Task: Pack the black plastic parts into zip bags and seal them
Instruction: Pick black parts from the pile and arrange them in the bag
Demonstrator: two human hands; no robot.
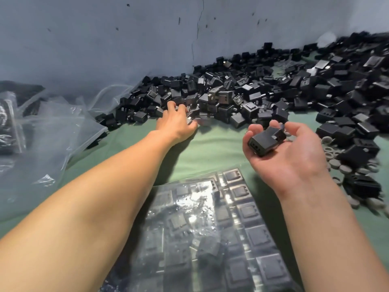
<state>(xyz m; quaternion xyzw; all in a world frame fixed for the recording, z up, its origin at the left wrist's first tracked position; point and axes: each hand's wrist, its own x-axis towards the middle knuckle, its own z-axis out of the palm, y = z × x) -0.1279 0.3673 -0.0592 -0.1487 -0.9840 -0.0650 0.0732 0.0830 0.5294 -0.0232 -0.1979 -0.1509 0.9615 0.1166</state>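
The right hand [284, 148], palm up at mid-right, keeps a loose, half-open grip cupped round one boxy matte part [266, 141]; a tilt could spill it. The left hand [176, 121] curls into the pile [252, 98] at centre, but blur hides whether its grip holds anything. The hard, smooth blocks may slide. A glossy filled bag [210, 228] lies bottom centre.

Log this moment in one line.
left hand: in pile of black boxy plastic parts | right hand: holds one black boxy plastic part | clear plastic zip bag: holds parts
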